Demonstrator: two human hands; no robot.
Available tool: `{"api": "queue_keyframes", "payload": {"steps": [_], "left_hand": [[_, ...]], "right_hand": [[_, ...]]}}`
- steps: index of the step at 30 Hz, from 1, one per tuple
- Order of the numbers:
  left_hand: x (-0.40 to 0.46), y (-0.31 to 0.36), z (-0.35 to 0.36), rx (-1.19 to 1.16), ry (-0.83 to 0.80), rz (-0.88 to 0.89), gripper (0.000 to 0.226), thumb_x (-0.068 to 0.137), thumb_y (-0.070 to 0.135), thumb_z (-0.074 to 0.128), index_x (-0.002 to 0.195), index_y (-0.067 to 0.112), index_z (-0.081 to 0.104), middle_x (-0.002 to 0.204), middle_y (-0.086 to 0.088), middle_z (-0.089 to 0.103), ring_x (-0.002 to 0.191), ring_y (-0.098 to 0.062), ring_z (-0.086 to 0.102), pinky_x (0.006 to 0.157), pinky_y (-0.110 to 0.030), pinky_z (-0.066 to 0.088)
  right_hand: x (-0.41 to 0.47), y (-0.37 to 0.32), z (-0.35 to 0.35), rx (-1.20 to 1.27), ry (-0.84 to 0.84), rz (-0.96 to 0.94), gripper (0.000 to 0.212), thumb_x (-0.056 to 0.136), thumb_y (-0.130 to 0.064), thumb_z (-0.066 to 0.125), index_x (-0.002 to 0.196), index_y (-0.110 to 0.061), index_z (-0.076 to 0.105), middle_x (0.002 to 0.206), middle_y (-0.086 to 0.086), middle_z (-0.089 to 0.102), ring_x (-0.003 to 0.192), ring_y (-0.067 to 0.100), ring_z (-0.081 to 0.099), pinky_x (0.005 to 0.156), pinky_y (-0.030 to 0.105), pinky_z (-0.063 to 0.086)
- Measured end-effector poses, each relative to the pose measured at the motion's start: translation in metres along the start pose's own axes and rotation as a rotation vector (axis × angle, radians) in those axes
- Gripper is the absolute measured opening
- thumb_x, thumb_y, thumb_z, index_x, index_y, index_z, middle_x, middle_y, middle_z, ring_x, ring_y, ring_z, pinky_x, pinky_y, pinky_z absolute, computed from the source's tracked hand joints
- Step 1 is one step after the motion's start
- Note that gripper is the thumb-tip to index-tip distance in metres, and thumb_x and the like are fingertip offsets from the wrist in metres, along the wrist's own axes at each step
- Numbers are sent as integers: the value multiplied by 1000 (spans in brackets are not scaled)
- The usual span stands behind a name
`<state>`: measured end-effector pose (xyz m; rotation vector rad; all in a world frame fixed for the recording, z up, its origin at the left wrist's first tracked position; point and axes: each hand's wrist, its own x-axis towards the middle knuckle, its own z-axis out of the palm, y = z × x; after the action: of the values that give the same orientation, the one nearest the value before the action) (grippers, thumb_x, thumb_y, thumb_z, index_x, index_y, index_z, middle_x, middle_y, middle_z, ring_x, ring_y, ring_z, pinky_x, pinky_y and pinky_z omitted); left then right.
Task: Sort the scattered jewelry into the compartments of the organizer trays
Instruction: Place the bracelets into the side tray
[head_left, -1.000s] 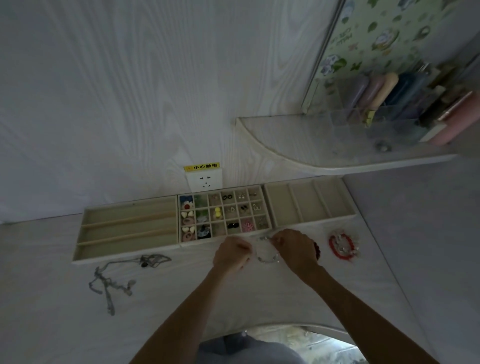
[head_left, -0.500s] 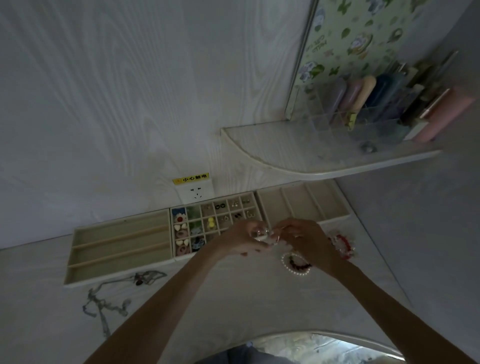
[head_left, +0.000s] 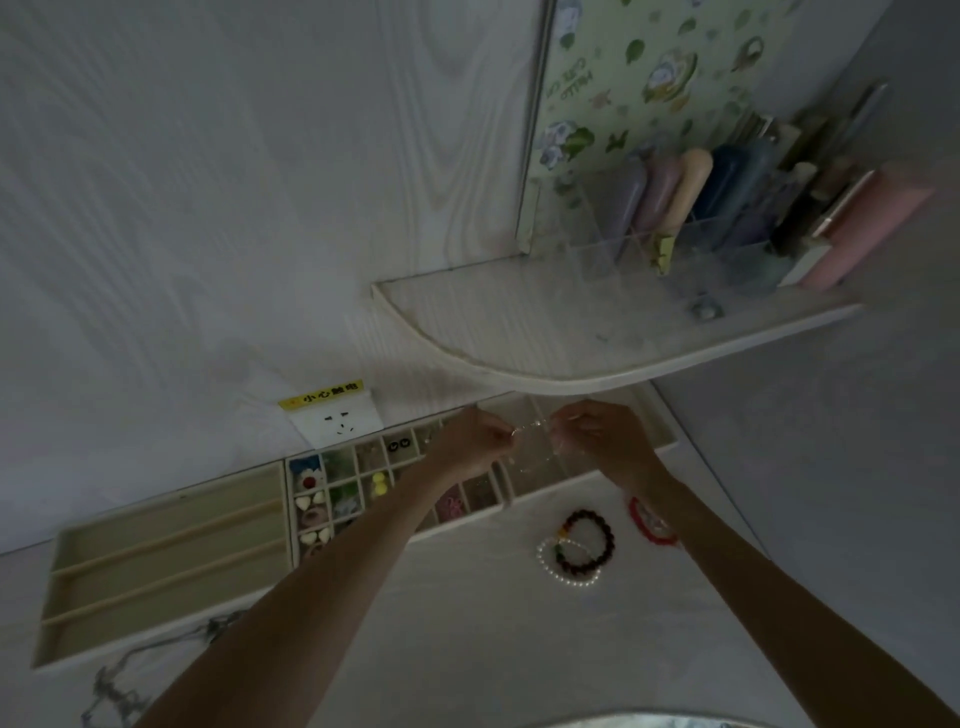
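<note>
My left hand (head_left: 475, 441) and right hand (head_left: 597, 436) each pinch one end of a thin clear bracelet (head_left: 532, 427), stretched between them above the right-hand tray (head_left: 667, 441). Dark bead bracelet (head_left: 589, 540) and pearl bracelet (head_left: 566, 566) lie overlapping on the table below my right wrist; red bracelet (head_left: 649, 525) beside it.

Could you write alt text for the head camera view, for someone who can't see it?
Two bare hands, the left hand and the right hand, stretch a thin clear bracelet between them above the right-hand organizer tray. On the white table nearby lie a dark beaded bracelet, a pearl bracelet and a red bracelet.
</note>
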<state>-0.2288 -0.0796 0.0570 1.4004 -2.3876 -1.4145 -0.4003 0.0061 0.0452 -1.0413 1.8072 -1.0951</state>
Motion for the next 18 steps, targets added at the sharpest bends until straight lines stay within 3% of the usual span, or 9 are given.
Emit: {"api": "queue_keyframes", "payload": {"steps": [3,7,10,12,14,18], "left_hand": [[12,-5,7,108,142,-21,18,88,22,59,95,18,75,93,4,73,86,-11,67,81,-29,52],[19,-10,12,208,267,-18,20,88,20,59,104,23,70,107,8,70,98,-11,64,87,-31,51],[21,-14,11,254,305,11,20,87,20,60,105,24,67,107,12,69,102,-9,62,86,-27,46],[23,-16,13,289,310,24,19,86,22,60,105,24,65,106,10,69,103,-11,62,87,-29,47],[25,-17,15,319,327,26,22,88,23,59,109,23,64,106,6,70,102,-16,63,87,-34,48],[27,-17,15,320,368,38,20,89,23,57,107,21,64,108,1,69,100,-21,64,84,-36,49]], "right_hand": [[12,1,6,-204,35,-27,9,80,-11,70,75,-19,71,77,-2,72,76,15,69,80,30,53],[25,3,13,-425,66,-43,7,81,-28,70,75,-25,70,77,-7,68,74,9,61,74,26,49],[30,4,15,-493,66,-36,21,83,-31,69,65,-31,57,72,-14,61,78,9,56,71,24,41],[32,2,17,-568,58,-46,13,84,-34,67,80,-22,66,83,-3,66,84,11,57,73,24,39],[35,4,19,-622,61,-104,21,83,-35,68,87,-15,70,85,3,68,84,15,61,69,22,39],[33,8,23,-618,84,-177,19,79,-33,73,82,-14,72,79,2,71,76,17,65,73,32,51]]}}
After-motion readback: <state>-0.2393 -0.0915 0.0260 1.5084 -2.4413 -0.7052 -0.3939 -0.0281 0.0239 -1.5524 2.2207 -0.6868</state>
